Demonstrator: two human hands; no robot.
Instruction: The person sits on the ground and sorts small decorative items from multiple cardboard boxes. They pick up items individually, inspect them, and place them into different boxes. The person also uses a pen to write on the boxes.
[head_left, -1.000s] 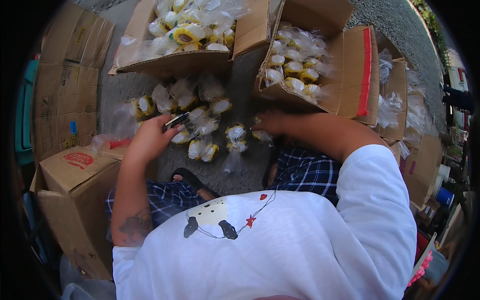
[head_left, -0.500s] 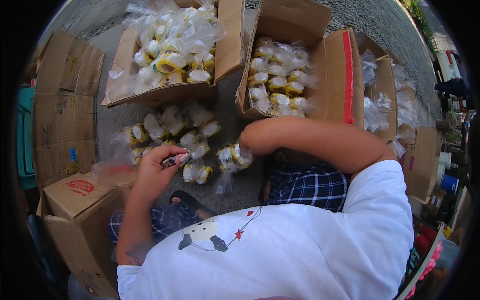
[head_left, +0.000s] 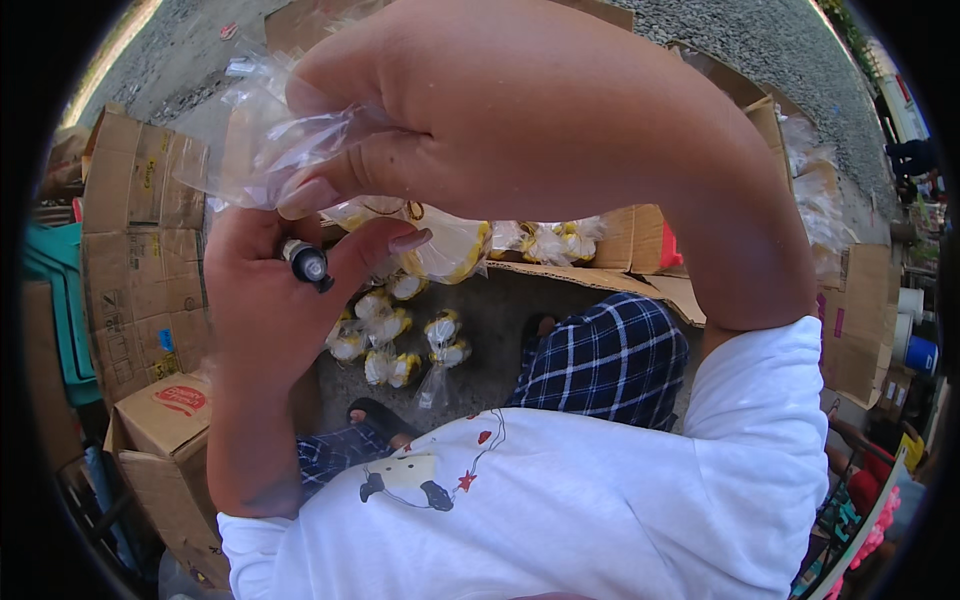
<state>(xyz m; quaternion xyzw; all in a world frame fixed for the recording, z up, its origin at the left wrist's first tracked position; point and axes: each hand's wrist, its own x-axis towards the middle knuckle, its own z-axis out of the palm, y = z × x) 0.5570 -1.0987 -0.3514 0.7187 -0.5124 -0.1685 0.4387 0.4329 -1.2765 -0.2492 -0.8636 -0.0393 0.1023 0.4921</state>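
Observation:
Close to the camera, my right hand [head_left: 430, 110] reaches across and pinches the gathered top of a clear plastic bag [head_left: 262, 125]. A white, yellow-edged piece [head_left: 450, 248] shows in clear plastic below this hand; whether it is in the same bag I cannot tell. My left hand [head_left: 265, 305] is just under the bag, its fingers partly hidden by the plastic and its thumb stretched out. A dark pen-like tool [head_left: 307, 262] with a pale round end is held in its grip. Several bagged white-and-yellow pieces [head_left: 388, 325] lie on the ground below, with a further bagged pair [head_left: 445, 330] beside them.
An open cardboard box [head_left: 628, 240] of bagged pieces stands ahead, mostly covered by my right arm. Flattened cardboard [head_left: 135, 240], a closed box [head_left: 165, 405] and teal plastic furniture [head_left: 58, 300] line the left. More boxes [head_left: 862, 320] stand at right.
Both hands have risen toward the camera. My right hand has moved up and left from the bagged pieces on the ground and now grips plastic; my left hand has come beneath it.

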